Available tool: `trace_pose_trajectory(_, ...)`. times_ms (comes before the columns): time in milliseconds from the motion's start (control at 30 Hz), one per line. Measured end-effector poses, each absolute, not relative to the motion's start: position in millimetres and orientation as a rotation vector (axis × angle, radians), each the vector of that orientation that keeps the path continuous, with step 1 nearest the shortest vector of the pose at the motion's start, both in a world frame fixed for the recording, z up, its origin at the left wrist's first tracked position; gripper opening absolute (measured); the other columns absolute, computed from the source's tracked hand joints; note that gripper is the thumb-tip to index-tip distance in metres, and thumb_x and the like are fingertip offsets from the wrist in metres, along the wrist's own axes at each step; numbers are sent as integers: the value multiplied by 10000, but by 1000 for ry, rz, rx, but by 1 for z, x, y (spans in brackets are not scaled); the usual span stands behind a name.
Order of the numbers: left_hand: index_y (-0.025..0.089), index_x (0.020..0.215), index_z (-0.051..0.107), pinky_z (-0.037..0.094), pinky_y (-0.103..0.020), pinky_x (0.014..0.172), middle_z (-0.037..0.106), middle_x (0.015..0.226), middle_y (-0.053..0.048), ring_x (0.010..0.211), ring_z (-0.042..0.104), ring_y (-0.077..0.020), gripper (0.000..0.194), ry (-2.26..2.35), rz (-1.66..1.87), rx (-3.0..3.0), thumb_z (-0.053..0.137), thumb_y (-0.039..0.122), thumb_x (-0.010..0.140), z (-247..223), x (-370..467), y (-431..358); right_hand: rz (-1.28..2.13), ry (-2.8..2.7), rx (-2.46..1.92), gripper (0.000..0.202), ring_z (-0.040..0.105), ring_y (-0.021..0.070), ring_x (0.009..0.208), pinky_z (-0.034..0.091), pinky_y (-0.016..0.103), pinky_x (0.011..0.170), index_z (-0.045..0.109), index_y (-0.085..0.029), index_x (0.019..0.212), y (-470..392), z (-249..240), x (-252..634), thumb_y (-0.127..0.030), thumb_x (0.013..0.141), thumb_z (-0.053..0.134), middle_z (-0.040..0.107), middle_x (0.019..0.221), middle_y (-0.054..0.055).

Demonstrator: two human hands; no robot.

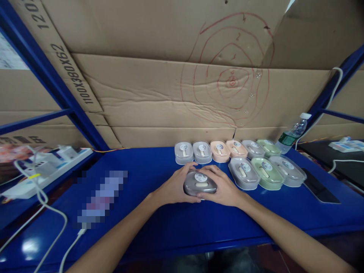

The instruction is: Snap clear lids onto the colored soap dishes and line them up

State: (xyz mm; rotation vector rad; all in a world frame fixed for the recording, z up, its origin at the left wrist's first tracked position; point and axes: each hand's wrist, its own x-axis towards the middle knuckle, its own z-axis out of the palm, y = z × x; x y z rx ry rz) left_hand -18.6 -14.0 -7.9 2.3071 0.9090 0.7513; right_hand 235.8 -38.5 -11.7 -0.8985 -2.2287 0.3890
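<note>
Between both hands is a grey lidded box point(200, 182) with a clear cover, a round white label and a pale oblong piece on its top. My left hand point(176, 185) wraps round its left side, and my right hand point(226, 185) grips the right side. Behind it stands a back row of similar boxes, among them a grey box point(184, 152), a peach box point(220, 151) and a green box point(268, 148). Closer on the right sit another grey box point(243, 173), a green box point(267, 173) and a further grey box point(288, 171).
A water bottle point(294, 132) stands at the back right of the blue table point(136, 159), with a dark phone point(321, 185) nearer. On the left lie a blurred-out object point(104, 197) with a white cable and a power strip point(48, 172). Cardboard point(142, 91) forms the back wall.
</note>
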Motion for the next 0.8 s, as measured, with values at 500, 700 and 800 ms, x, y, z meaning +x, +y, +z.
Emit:
trace_pose_trajectory(500, 283, 1448, 577, 507, -529, 1147, 624, 1450, -111, 1346, 613, -364, 784, 970, 758, 2475, 898, 594, 803, -4, -34, 3, 259, -2395, -636, 804, 613, 351, 1318, 516, 584, 1135, 564, -248, 1507, -56, 14, 251, -644, 851, 806, 636, 1416, 142)
trace_pose_trajectory(700, 278, 1492, 531, 484, -549, 1172, 601, 1496, -118, 1385, 585, -362, 799, 1014, 784, 2502, 893, 540, 829, -3, -37, 5, 49, -2601, -560, 826, 626, 380, 1210, 548, 599, 1040, 632, -156, 1435, -69, 5, 238, -765, 881, 695, 681, 1296, 196)
trace_pose_trajectory(800, 276, 1498, 528, 486, -558, 1171, 601, 1495, -127, 1383, 589, -363, 800, 1004, 793, 2514, 888, 548, 838, -4, -38, 6, 3, -2630, -579, 836, 628, 398, 1203, 549, 610, 1036, 631, -126, 1433, -73, -1, 233, -772, 904, 655, 682, 1285, 220)
